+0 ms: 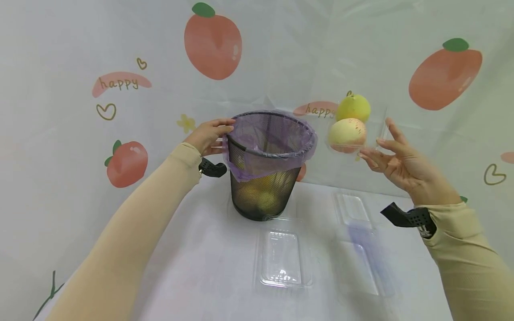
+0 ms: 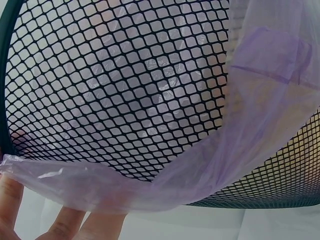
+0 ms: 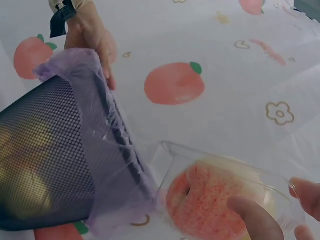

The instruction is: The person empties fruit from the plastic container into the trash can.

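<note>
A black wire-mesh bin (image 1: 261, 187) stands on the white surface, its rim draped with a thin purple bag (image 1: 267, 165). My left hand (image 1: 210, 136) holds the bin's rim at the left side, fingers against the bag. Yellowish fruit (image 3: 27, 170) shows blurrily through the mesh. To the right of the bin, my right hand (image 1: 401, 160) grips a clear plastic box (image 1: 376, 127), raised and tilted toward the bin's mouth. Inside the box are a pale peach with red speckles (image 1: 347, 132) and a yellow round fruit (image 1: 357, 107).
A clear plastic tray (image 1: 281, 258) lies on the surface in front of the bin. More clear plastic packaging (image 1: 353, 209) lies at the right, with a bluish-purple translucent patch (image 1: 369, 249) beside it. Behind hangs a white cloth (image 1: 305, 53) printed with fruit.
</note>
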